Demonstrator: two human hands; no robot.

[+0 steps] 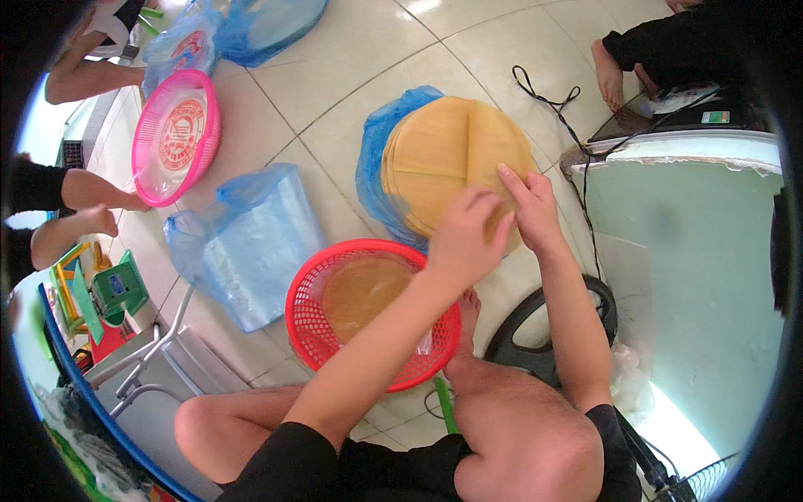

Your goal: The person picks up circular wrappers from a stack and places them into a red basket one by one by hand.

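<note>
A stack of thin, round tan sheets (pixel 433 150), which look like rice paper, lies on a blue plastic bag (pixel 374 135) on the floor. My right hand (pixel 536 210) pinches the stack's near right edge, thumb on top. Motion blurs my left hand (pixel 467 235), which is over the near edge with fingers curled; whether it grips a sheet is unclear. Below my left forearm stands a red perforated plastic basket (pixel 307 332). Inside it are similar round brown sheets (pixel 364 292), partly hidden by the forearm and apparently under clear plastic.
Flat clear plastic bags (pixel 263 251) lie left of the basket. Beyond them is a pink basket (pixel 210 150) holding printed packaging. A green scale (pixel 119 285) stands at left, a black cable (pixel 568 128) at right. Other people's feet (pixel 608 78) are nearby.
</note>
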